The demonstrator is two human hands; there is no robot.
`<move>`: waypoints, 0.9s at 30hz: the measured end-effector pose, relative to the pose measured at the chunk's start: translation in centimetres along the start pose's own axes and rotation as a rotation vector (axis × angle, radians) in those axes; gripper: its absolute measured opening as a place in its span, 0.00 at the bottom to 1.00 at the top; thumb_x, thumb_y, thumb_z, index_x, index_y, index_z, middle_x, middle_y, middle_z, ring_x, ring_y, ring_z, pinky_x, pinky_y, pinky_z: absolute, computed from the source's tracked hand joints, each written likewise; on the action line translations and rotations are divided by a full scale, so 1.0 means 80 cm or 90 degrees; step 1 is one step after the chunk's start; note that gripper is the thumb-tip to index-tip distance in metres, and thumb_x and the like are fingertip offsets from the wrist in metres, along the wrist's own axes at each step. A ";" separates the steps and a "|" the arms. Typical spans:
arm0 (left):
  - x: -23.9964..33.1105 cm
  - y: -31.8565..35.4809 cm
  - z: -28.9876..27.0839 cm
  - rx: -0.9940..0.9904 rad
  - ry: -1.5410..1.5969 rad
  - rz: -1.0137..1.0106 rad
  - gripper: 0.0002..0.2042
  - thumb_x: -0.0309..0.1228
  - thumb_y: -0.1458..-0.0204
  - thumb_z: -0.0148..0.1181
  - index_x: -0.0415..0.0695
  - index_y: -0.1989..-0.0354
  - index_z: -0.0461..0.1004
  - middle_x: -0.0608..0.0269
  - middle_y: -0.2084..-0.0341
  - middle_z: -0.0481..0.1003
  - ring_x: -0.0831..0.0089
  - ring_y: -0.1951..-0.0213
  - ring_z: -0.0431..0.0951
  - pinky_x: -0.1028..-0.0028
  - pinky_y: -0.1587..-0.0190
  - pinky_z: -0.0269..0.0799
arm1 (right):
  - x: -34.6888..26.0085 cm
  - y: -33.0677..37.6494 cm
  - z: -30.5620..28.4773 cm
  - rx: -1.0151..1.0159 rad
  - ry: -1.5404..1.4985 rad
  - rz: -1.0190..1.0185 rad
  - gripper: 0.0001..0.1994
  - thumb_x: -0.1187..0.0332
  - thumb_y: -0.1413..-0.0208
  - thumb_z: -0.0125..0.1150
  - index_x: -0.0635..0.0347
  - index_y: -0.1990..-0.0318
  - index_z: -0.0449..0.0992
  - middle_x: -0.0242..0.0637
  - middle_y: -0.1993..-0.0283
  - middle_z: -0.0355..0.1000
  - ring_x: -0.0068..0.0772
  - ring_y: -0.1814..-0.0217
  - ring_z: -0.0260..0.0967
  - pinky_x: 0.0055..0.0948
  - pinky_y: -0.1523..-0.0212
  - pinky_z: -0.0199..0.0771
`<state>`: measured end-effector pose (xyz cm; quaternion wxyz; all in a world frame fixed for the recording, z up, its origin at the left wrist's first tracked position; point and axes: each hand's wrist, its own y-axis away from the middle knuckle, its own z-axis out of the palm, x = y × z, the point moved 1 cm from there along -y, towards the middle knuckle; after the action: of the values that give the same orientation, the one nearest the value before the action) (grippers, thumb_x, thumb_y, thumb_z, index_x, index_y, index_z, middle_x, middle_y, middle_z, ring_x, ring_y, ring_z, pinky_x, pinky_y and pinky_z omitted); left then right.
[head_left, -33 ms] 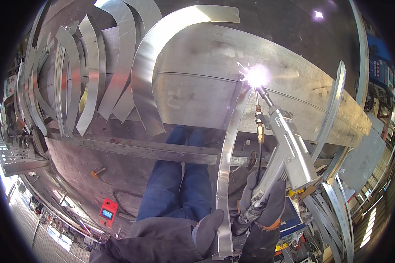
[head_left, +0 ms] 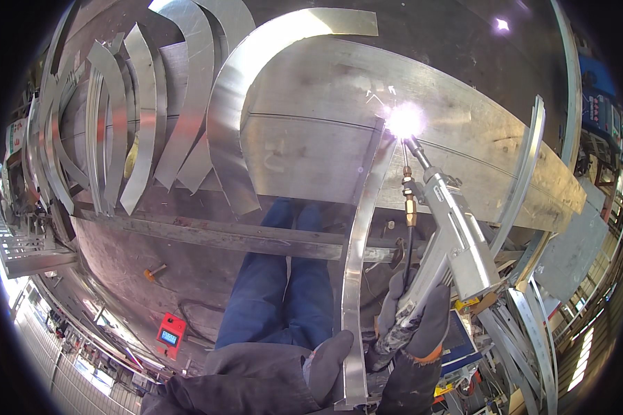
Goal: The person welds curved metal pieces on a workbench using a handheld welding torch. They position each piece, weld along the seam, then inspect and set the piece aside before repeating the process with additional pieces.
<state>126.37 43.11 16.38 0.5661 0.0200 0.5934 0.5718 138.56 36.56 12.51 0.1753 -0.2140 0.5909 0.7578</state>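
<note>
My right hand (head_left: 422, 321), in a grey glove, is wrapped round the handle of a silver welding gun (head_left: 457, 228). A brass-fitted wire feed tube (head_left: 410, 197) runs beside the gun's nozzle. At the tip burns a bright white-violet glare, which hides the exact spot where the nozzle meets the metal. A long, narrow, slightly bent metal strip (head_left: 355, 277) reaches from my lap up to that glare. Near its lower end, my gloved left hand (head_left: 330, 365) is closed on the strip's edge. Beneath the glare lies a wide metal sheet (head_left: 311, 152).
Several curved metal strips (head_left: 140, 117) stand at the left, and a large C-shaped piece (head_left: 227, 131) rests on the sheet. A steel bar (head_left: 208, 235) crosses over my legs. A red device with a screen (head_left: 171, 337) sits at lower left. Metal offcuts (head_left: 512, 339) lie at right.
Thin sparks beside the glare have a different shape. My hands, the welding gun and the strip show no visible movement.
</note>
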 end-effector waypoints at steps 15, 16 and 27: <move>0.030 0.002 -0.048 -0.111 -0.028 -0.176 0.35 0.59 0.37 0.47 0.47 0.29 0.60 0.49 0.49 0.75 0.56 0.62 0.79 0.60 0.64 0.75 | 0.011 0.012 -0.002 0.091 0.041 -0.046 0.36 0.36 0.37 0.52 0.73 0.55 0.66 0.43 0.74 0.67 0.31 0.86 0.65 0.27 0.88 0.68; 0.030 0.001 -0.052 -0.112 -0.026 -0.178 0.34 0.59 0.37 0.47 0.47 0.29 0.60 0.49 0.49 0.75 0.56 0.62 0.79 0.60 0.64 0.75 | 0.013 0.014 -0.004 0.111 0.035 -0.051 0.36 0.37 0.37 0.52 0.73 0.54 0.66 0.43 0.74 0.68 0.31 0.86 0.66 0.27 0.88 0.68; 0.026 -0.003 -0.066 -0.136 -0.018 -0.189 0.33 0.56 0.34 0.43 0.43 0.30 0.60 0.48 0.43 0.72 0.56 0.54 0.77 0.59 0.55 0.74 | 0.023 0.025 -0.022 0.047 -0.017 -0.017 0.36 0.41 0.36 0.55 0.59 0.32 0.58 0.47 0.62 0.71 0.36 0.81 0.70 0.30 0.84 0.74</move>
<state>122.09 40.92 13.32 0.6513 -0.1203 0.5179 0.5415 136.15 34.40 12.78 0.2007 -0.2052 0.6135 0.7357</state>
